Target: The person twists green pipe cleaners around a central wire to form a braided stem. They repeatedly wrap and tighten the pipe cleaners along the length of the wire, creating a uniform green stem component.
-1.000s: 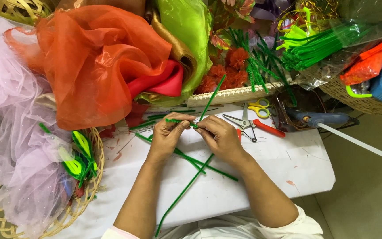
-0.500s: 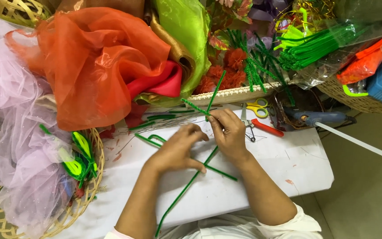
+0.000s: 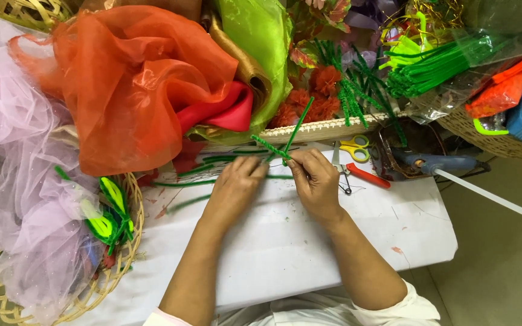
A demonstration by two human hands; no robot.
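Pinching dark green pipe cleaners (image 3: 276, 149) between fingertips, the right hand (image 3: 315, 181) keeps a closed grip on the fuzzy stems above the white tabletop (image 3: 285, 241). The left hand (image 3: 235, 188) lies just beside it, fingers curled down over more green stems spread on the paper; whether its grip actually closes on one is hard to tell from this angle. One stem rises at a slant from the right fingertips toward a white-edged tray (image 3: 327, 128) at the back. Yellow-handled scissors (image 3: 355, 149), red-handled pliers (image 3: 364, 175) and a blue glue gun (image 3: 439, 163) rest just right of the hands. Orange organza (image 3: 134, 84), lime-green fabric (image 3: 261, 48) and pale lilac tulle (image 3: 19, 181) crowd the left side, the tulle spilling over a wicker basket (image 3: 116, 278). Bundled light green pipe cleaners (image 3: 436, 66) lie in plastic at upper right.
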